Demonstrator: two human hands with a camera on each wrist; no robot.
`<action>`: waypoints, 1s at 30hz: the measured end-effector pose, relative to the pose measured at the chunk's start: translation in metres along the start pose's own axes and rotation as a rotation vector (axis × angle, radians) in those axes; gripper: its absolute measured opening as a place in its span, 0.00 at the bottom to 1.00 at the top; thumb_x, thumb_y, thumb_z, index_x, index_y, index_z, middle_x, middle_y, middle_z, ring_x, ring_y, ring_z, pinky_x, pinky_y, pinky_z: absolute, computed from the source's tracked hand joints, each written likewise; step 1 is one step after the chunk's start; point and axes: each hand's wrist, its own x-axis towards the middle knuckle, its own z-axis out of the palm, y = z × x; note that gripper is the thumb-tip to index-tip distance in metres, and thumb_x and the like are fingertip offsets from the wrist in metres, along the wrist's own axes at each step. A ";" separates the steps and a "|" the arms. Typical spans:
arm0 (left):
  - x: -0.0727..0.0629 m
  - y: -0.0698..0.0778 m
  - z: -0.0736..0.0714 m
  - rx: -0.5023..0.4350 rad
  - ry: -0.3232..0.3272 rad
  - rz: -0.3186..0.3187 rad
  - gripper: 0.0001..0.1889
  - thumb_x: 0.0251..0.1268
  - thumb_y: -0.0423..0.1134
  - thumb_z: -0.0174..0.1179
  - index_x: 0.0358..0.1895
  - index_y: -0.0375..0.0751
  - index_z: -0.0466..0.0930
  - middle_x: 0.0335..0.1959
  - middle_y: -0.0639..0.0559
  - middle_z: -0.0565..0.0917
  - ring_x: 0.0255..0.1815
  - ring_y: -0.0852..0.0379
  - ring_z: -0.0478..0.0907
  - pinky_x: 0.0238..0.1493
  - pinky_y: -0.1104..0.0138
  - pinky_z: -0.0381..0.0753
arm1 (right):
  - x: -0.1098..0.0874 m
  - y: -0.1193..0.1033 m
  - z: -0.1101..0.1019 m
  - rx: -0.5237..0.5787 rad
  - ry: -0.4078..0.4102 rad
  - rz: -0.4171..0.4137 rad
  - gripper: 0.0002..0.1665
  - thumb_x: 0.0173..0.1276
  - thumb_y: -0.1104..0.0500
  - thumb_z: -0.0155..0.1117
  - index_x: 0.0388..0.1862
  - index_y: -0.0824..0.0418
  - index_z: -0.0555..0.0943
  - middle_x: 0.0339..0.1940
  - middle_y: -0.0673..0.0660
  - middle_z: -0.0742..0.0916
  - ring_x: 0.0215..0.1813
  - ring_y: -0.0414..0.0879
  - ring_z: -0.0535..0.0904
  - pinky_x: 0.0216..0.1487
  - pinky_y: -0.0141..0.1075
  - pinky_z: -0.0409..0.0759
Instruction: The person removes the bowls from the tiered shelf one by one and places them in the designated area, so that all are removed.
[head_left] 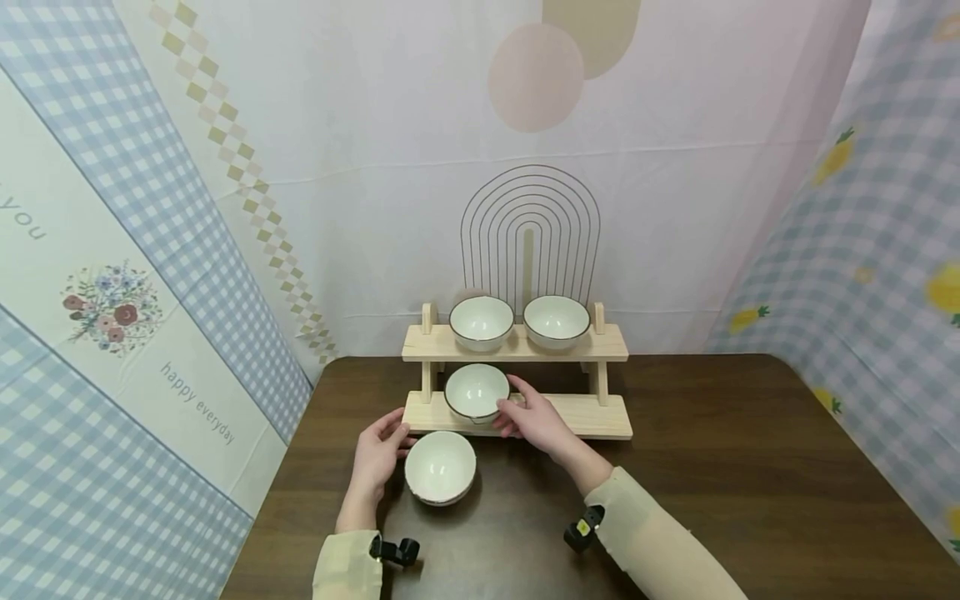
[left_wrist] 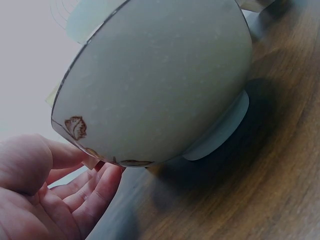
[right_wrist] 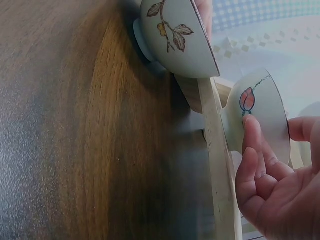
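A white bowl [head_left: 477, 392] with a dark rim stands on the lower shelf of a two-tier wooden rack [head_left: 570, 414]. My right hand [head_left: 536, 421] grips this bowl at its right side; a red bud motif on its outer wall [right_wrist: 270, 107] shows in the right wrist view. My left hand [head_left: 377, 454] holds the left end of the lower shelf between thumb and fingers. Close beside that hand, another white bowl [head_left: 440, 467] stands upright on the table in front of the rack. Brown leaf decoration marks its outside [right_wrist: 182, 45].
Two more white bowls, a left one [head_left: 482, 321] and a right one [head_left: 557, 320], sit side by side on the upper shelf. The rack stands at the back of the dark wooden table [head_left: 720, 467]. Patterned cloth [head_left: 375, 167] hangs behind and at both sides.
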 end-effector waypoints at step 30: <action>0.001 -0.001 0.001 0.016 0.002 0.005 0.22 0.83 0.31 0.58 0.73 0.26 0.74 0.59 0.28 0.83 0.42 0.45 0.88 0.34 0.69 0.86 | -0.002 0.007 0.008 0.117 0.128 0.013 0.40 0.74 0.64 0.58 0.83 0.67 0.63 0.30 0.65 0.91 0.28 0.47 0.87 0.31 0.35 0.79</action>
